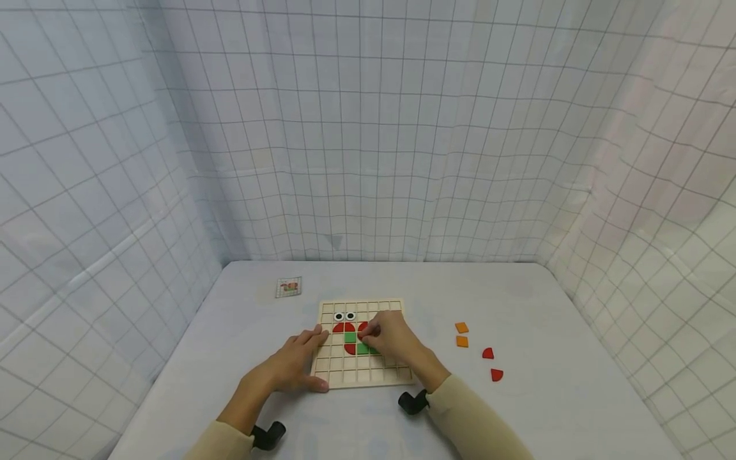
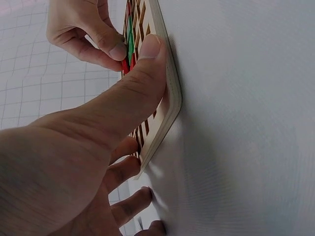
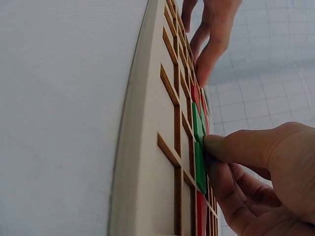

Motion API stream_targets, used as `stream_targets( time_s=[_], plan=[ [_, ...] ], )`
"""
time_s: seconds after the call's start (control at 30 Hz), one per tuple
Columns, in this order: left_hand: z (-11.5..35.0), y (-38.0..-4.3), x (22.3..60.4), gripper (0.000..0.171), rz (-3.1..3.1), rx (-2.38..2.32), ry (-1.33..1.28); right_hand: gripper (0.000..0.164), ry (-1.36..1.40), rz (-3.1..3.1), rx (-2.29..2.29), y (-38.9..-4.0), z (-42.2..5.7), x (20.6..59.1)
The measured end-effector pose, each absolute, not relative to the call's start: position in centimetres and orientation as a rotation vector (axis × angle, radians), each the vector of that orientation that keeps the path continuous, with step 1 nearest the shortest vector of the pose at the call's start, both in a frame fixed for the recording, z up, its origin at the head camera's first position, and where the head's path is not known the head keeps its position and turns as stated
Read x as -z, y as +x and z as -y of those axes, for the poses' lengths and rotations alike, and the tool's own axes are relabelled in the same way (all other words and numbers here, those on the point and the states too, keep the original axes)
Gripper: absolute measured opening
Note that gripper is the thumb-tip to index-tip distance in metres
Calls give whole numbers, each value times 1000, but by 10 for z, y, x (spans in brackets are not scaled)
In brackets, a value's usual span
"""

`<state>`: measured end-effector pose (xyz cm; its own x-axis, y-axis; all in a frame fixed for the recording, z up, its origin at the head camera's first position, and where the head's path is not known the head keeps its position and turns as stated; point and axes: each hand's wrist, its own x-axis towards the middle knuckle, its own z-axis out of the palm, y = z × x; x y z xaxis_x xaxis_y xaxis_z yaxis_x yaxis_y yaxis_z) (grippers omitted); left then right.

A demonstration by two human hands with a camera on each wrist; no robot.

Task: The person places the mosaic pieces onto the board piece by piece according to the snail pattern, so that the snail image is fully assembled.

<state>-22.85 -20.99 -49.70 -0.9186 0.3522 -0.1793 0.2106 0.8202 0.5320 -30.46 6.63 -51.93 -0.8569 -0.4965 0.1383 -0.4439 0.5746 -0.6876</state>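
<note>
Pinching a red piece point(image 1: 360, 335), right hand point(image 1: 390, 333) faces left hand point(image 1: 294, 362), spread on the board point(image 1: 362, 375).

Free room around the wooden grid board point(image 1: 362, 385): the left hand point(image 1: 292, 363) blocks its left edge; the right hand point(image 1: 393, 336) bars its middle from above, the forearm crossing its near right corner. Between the hands, the near rows lie open from the front. Right of the board, a bare strip of white tabletop point(image 1: 546, 396) reaches to flat orange squares point(image 1: 462, 328) and red quarter-circles point(image 1: 488, 353). Gridded curtains point(image 1: 368, 160) bound the back and sides.
</note>
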Motion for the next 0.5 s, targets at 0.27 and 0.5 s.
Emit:
stream_targets(
  time_s=[0.27, 0.5],
  plan=[
    [210, -229, 499, 117, -2731, -774, 450, 6, -792, -2781, 1157, -306, -63, 522],
    [210, -229, 498, 117, -2727, -771, 437, 7, -795, -2787, 1142, -306, -64, 521]
  ],
)
